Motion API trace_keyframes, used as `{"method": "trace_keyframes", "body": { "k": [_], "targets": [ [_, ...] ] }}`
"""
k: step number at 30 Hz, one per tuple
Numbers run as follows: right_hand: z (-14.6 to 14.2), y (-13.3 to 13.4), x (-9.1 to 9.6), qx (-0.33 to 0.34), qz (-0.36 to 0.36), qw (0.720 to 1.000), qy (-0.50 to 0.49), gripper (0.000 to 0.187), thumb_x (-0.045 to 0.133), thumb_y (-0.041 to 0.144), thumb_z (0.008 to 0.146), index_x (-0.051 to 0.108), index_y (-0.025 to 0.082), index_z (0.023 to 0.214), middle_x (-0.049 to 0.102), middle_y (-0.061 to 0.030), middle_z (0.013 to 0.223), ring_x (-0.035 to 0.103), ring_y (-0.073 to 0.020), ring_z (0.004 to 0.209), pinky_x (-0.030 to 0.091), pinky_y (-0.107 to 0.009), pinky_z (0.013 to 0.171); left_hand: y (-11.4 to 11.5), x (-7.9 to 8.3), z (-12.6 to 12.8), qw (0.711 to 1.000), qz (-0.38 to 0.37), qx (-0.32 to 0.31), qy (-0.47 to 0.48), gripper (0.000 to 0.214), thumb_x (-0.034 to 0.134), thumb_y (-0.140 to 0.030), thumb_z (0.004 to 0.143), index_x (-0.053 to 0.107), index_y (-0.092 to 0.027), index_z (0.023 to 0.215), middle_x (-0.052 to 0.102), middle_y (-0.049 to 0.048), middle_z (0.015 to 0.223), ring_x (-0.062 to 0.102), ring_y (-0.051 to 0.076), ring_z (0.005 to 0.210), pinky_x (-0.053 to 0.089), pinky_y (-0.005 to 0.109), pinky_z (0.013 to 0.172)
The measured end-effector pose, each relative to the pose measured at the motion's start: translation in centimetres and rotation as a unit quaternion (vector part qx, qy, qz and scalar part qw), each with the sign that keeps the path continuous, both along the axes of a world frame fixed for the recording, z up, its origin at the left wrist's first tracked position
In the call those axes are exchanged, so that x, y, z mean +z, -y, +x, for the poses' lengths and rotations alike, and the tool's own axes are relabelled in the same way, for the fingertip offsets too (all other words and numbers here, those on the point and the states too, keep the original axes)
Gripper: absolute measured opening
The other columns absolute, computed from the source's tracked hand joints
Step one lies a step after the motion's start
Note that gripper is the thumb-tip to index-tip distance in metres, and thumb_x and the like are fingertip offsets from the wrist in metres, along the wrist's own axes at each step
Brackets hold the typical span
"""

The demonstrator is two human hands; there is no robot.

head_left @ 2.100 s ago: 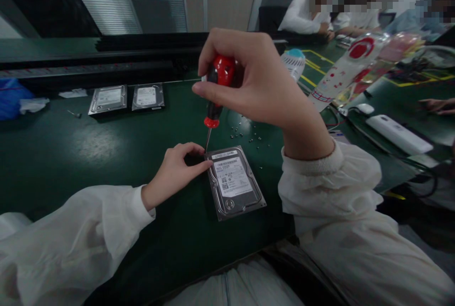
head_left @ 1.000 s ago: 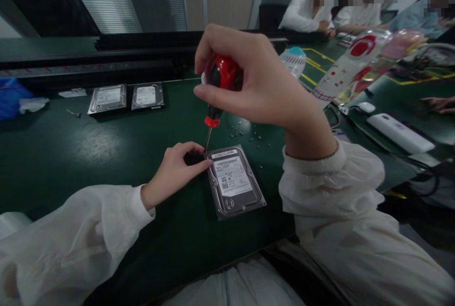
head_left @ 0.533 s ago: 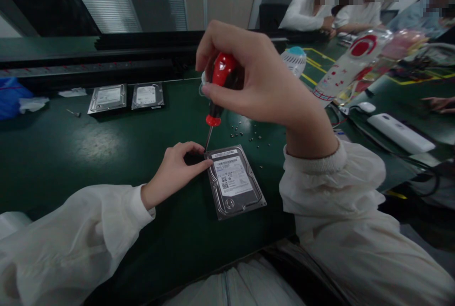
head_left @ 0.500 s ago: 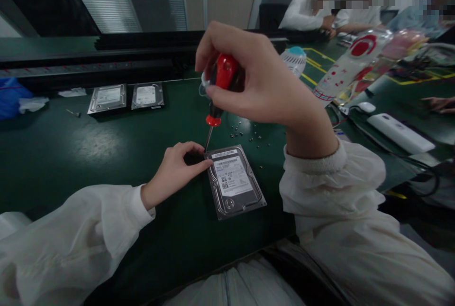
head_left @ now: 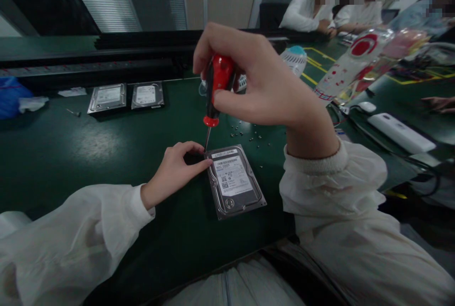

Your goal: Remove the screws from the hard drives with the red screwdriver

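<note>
A hard drive (head_left: 234,178) lies label up on the green table in front of me. My left hand (head_left: 179,166) grips its upper left corner, thumb on the top face and fingers at the far edge. My right hand (head_left: 249,73) is wrapped round the handle of a red and black screwdriver (head_left: 217,85) from above. The screwdriver stands nearly upright, leaning slightly, and its tip meets the drive's upper left corner close to my left fingertips. Whatever sits under the tip is too small to make out.
Several loose screws (head_left: 250,139) are scattered beyond the drive. Two more hard drives (head_left: 108,98) lie at the back left, near a blue bag (head_left: 12,97). To the right are a clear bottle (head_left: 355,66), a white power strip (head_left: 401,133) and cables. Other people sit at the far right.
The screwdriver handle has turned and tilted slightly left, and my right fingers have shifted on it. My left hand and the hard drive have stayed in place.
</note>
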State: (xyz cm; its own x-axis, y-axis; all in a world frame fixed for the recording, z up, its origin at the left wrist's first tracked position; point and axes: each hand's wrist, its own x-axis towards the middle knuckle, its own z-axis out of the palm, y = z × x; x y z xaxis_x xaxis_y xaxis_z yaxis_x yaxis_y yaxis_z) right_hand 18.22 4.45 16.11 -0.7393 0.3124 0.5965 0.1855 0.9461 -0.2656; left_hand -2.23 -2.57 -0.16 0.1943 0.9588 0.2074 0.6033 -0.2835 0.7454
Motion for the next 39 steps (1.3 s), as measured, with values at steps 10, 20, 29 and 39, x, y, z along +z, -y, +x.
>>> {"method": "trace_keyframes", "body": {
  "k": [10, 20, 29, 39],
  "targets": [
    [0.13, -0.16, -0.02, -0.004, 0.007, 1.0, -0.002, 0.025, 0.055, 0.015, 0.075, 0.062, 0.009, 0.098, 0.061, -0.0073, 0.098, 0.051, -0.0108, 0.085, 0.038, -0.027, 0.076, 0.1, 0.16, -0.01, 1.0, -0.011, 0.003, -0.007, 0.028, 0.076, -0.05, 0.088, 0.075, -0.024, 0.1, 0.075, 0.0031, 0.099, 0.067, 0.025, 0.094, 0.051, 0.041, 0.082],
    [0.07, -0.02, 0.06, -0.009, -0.006, 1.0, 0.001, 0.019, 0.057, 0.012, 0.077, 0.061, 0.011, 0.096, 0.06, -0.0037, 0.096, 0.048, -0.0088, 0.08, 0.036, -0.025, 0.071, 0.04, 0.2, 0.03, 1.0, -0.01, 0.003, -0.007, 0.027, 0.076, -0.048, 0.088, 0.074, -0.023, 0.1, 0.074, 0.0031, 0.098, 0.067, 0.025, 0.092, 0.049, 0.041, 0.082],
    [0.32, -0.04, 0.34, -0.029, 0.012, 0.999, 0.018, 0.013, 0.061, 0.018, 0.085, 0.059, 0.012, 0.096, 0.061, -0.0034, 0.098, 0.049, -0.0079, 0.082, 0.037, -0.024, 0.074, 0.16, 0.26, 0.11, 1.0, -0.015, 0.011, 0.0, 0.027, 0.078, -0.047, 0.086, 0.075, -0.023, 0.099, 0.074, 0.0027, 0.096, 0.066, 0.024, 0.09, 0.049, 0.04, 0.08],
    [0.32, 0.06, 0.37, -0.044, 0.017, 0.999, 0.011, 0.017, 0.062, 0.027, 0.089, 0.062, 0.011, 0.095, 0.061, -0.0023, 0.094, 0.049, -0.0072, 0.08, 0.037, -0.024, 0.074, 0.09, 0.19, 0.05, 1.0, -0.008, 0.008, -0.003, 0.027, 0.077, -0.047, 0.086, 0.074, -0.023, 0.1, 0.074, 0.0028, 0.098, 0.067, 0.025, 0.092, 0.049, 0.042, 0.083]
  ]
}}
